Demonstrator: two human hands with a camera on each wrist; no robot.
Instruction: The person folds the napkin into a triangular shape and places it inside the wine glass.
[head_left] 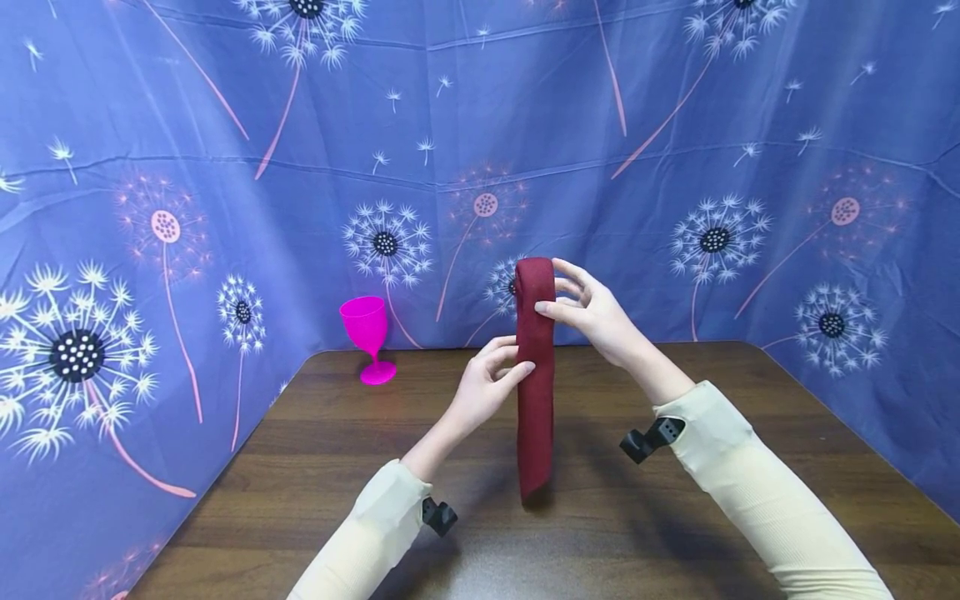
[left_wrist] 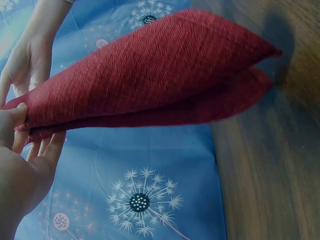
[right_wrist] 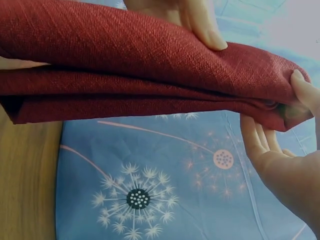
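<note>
A dark red cloth napkin (head_left: 536,417), folded into a long narrow strip, hangs upright above the table with its top end turned over. My left hand (head_left: 480,387) pinches its left edge about a third of the way down, thumb in front and fingers behind. Higher up, near the folded top, my right hand (head_left: 600,321) grips the right edge between thumb and fingers. In the left wrist view the napkin (left_wrist: 150,70) spreads to loose pointed corners at its lower end. Several stacked layers of the napkin (right_wrist: 125,50) show along one side in the right wrist view.
A bright pink goblet (head_left: 365,325) stands upright at the back left of the brown wooden table (head_left: 315,467). Behind the table and at its sides hangs a blue curtain (head_left: 585,200) printed with dandelions. Each wrist carries a black camera mount (head_left: 651,439).
</note>
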